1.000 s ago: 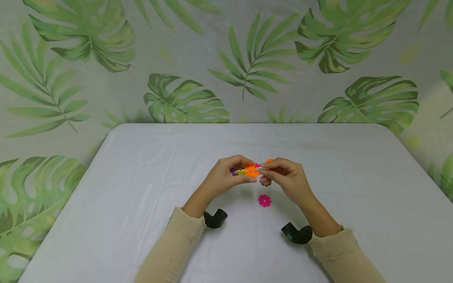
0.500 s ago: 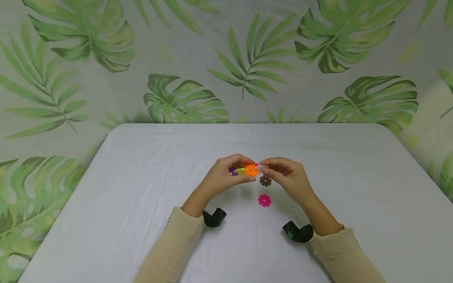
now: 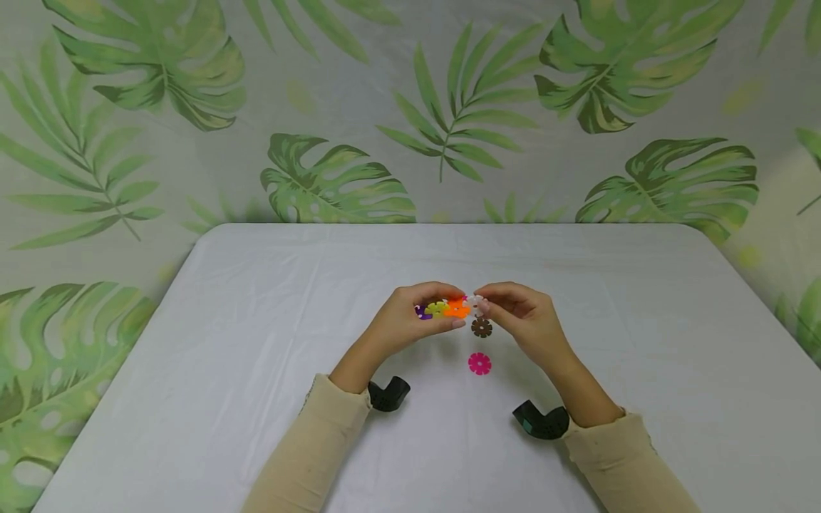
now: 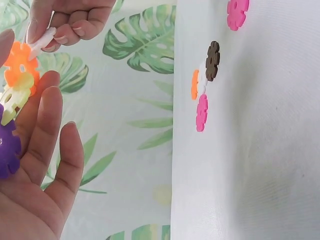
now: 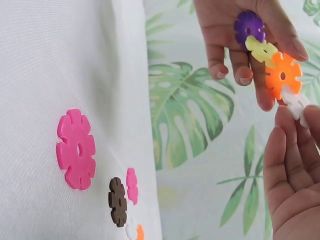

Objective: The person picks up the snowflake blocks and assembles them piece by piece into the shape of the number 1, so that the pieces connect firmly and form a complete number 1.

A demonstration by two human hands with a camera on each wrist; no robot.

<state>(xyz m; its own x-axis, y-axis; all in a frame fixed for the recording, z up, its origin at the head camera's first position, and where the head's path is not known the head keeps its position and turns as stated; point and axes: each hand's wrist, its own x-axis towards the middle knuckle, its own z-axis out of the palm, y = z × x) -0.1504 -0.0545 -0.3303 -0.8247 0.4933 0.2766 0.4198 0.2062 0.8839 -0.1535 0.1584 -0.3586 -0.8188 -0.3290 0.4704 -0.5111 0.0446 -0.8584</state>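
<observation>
We see the table (image 3: 192, 399) spread beneath both sets of fingers. The left hand (image 3: 410, 313) holds the chain (image 5: 270, 57) between thumb and fingertips, parted only enough for the orange disc (image 5: 280, 67), its lower fingers loosely spread; we judge this grip steadies the free end. The right hand (image 3: 522, 313) pinches the white disc (image 5: 296, 104) narrowly at the orange edge, probably to line up the slots; we cannot tell how deeply they join. Behind the left fingertips, towards the palm, run the yellow disc (image 5: 256, 48) and purple disc (image 5: 248, 24). On the table below the fingers, within easy reach, we think, lie a near pink disc (image 5: 70, 150), a brown disc (image 5: 115, 200) and, beyond it, another pink (image 5: 132, 185), a second white (image 5: 131, 229) and a second orange (image 5: 140, 232).
</observation>
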